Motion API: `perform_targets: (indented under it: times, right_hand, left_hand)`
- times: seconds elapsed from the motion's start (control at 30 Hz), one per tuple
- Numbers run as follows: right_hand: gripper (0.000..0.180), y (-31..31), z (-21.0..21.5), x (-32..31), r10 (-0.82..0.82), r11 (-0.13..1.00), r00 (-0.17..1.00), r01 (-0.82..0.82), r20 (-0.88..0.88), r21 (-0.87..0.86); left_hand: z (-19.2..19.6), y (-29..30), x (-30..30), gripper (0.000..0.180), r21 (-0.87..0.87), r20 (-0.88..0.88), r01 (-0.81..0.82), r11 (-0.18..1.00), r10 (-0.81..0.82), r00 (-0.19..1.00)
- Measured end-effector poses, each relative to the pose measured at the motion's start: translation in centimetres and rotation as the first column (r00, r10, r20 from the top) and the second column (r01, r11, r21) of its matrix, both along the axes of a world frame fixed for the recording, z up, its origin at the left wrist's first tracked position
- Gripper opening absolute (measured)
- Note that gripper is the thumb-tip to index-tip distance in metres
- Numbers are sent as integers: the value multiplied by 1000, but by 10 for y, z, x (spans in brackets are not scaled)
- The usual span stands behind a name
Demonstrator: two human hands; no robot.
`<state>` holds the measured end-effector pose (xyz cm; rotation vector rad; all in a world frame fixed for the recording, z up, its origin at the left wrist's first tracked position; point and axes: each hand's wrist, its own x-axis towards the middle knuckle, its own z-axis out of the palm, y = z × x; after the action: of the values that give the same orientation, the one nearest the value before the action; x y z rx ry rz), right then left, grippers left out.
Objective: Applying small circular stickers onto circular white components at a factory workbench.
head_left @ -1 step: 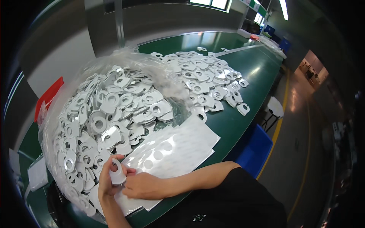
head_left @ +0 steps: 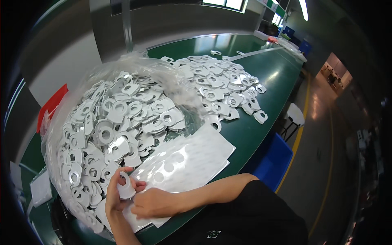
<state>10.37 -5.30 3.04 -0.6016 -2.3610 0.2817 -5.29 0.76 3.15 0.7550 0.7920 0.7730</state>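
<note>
A white plastic piece [head_left: 125,191] with a round hole is in the left hand [head_left: 117,188], at the near right corner of the clear bag [head_left: 173,83]; that grip is clamped on it, fingers wrapped around its edge. The right hand [head_left: 152,204] is just beside it, a little farther right of the bag, over the white sheets [head_left: 204,151]. Its fingers are curled in and their tips hidden, so I cannot tell whether that grip is closed on anything.

The bag spreads open on the green bench [head_left: 253,130], crammed with a heap of similar pieces [head_left: 122,118] that crowds right up to the left hand. The sheets lie overlapping along the bag's near right side, some with round marks, and the right forearm [head_left: 212,194] crosses their near end, covering part of them. Beyond the bag to the right is a loose pile [head_left: 200,71] of the same pieces, with the crumpled plastic between the two heaps. Left of the bag are a red bin [head_left: 53,106] and, nearer, a white packet [head_left: 41,188]. Well to the bag's right, past the bench edge, are a blue bin [head_left: 271,159] and a white stool [head_left: 296,114].
</note>
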Motion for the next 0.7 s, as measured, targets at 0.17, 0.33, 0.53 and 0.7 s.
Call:
perform_targets:
  times: [0.17,0.33,0.53,0.7]
  right_hand:
    - [19,-7,26,7,328,867,830,-454,-451,-205]
    - [16,26,25,25,-126,855,715,-273,-688,-440]
    - [33,65,1,30,-513,578,569,-325,-643,-749]
    - [30,67,-5,38,-548,501,589,-338,-594,-797]
  left_hand:
    - [7,-2,7,66,14,-28,-62,998,62,998]
    - [10,-8,10,75,-115,140,-223,968,238,961]
    - [-5,-16,30,67,-303,368,-115,946,227,902]
    - [-11,-9,40,70,-300,407,-70,951,194,892]
